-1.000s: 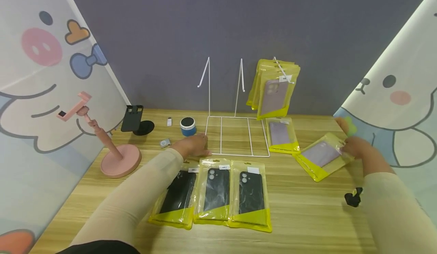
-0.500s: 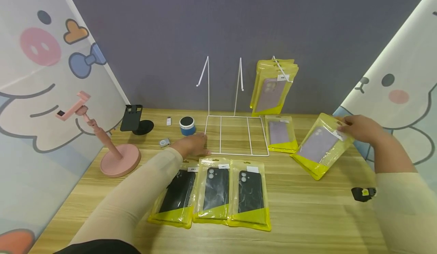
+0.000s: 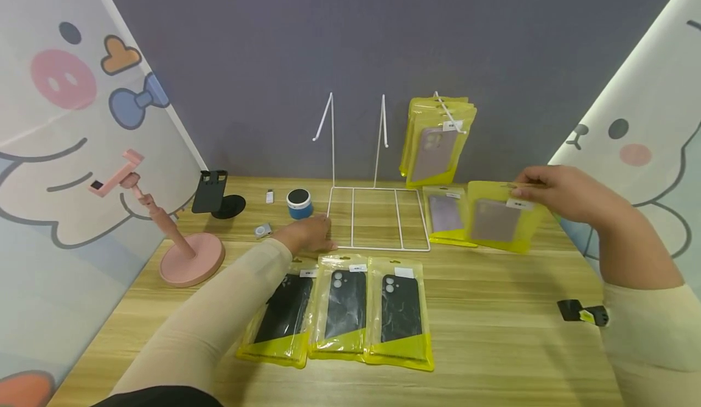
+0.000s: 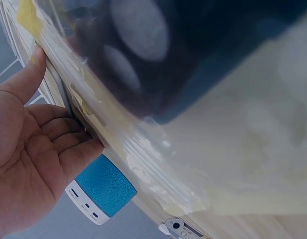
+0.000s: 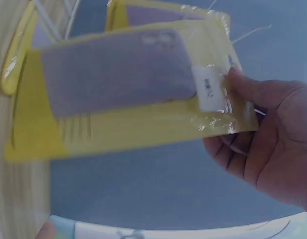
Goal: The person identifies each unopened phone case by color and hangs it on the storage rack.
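Note:
My right hand (image 3: 566,194) pinches the top end of a yellow-and-clear pouch holding a lilac phone case (image 3: 495,219), raised over the table's right side. In the right wrist view, thumb and fingers of the right hand (image 5: 272,134) grip the pouch (image 5: 118,74) by its labelled end. My left hand (image 3: 308,235) rests at the front left corner of the white wire rack (image 3: 383,249), thumb spread from the fingers. The left wrist view shows this left hand (image 4: 39,144) with bent fingertips against the rack's edge. More lilac case pouches (image 3: 435,151) hang on the rack's right hook.
Another lilac case pouch (image 3: 446,215) lies right of the rack. Three black phone case pouches (image 3: 347,306) lie in front. Leftward stand a blue speaker (image 3: 299,205), a black phone stand (image 3: 210,194) and a pink stand (image 3: 191,260). A small black item (image 3: 583,313) lies at right.
My right hand has lifted the lilac phone case pouch off the table and carried it left and back toward the rack, turning it. The left hand has stayed at the rack's corner.

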Motion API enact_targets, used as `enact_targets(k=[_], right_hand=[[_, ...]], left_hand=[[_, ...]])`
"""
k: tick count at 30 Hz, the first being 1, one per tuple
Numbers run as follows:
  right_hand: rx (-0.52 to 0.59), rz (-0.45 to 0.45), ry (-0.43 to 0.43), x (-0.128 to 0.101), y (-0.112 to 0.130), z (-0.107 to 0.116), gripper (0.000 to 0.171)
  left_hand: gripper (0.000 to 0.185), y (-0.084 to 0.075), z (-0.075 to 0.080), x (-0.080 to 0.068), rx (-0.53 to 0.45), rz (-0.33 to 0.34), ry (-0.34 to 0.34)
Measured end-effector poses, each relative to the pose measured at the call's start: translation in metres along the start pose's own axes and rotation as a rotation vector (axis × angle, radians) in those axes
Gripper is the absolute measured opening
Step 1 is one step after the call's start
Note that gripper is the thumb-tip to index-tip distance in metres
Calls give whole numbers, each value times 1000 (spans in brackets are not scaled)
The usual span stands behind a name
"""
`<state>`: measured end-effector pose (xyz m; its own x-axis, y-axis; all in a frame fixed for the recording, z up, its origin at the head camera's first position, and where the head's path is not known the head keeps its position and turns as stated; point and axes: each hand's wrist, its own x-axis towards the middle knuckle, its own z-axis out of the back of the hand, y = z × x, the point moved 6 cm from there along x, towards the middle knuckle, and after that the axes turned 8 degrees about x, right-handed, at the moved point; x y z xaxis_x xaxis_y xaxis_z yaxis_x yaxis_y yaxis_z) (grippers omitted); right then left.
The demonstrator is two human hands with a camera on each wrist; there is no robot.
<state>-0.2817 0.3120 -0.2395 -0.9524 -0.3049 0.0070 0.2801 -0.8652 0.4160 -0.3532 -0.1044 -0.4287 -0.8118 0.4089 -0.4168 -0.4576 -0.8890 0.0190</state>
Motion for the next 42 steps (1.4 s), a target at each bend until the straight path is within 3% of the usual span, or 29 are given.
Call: enact_targets(k=[11, 18, 42], right_hand=[[124, 110, -91, 21, 63, 22, 28], [57, 188, -157, 40, 89, 30, 32], [83, 54, -118, 116, 62, 35, 48]], left_hand=[[84, 0, -2, -1, -8, -1, 5], [84, -1, -2, -1, 12, -2, -4], [83, -2, 3, -1, 0, 4, -16]])
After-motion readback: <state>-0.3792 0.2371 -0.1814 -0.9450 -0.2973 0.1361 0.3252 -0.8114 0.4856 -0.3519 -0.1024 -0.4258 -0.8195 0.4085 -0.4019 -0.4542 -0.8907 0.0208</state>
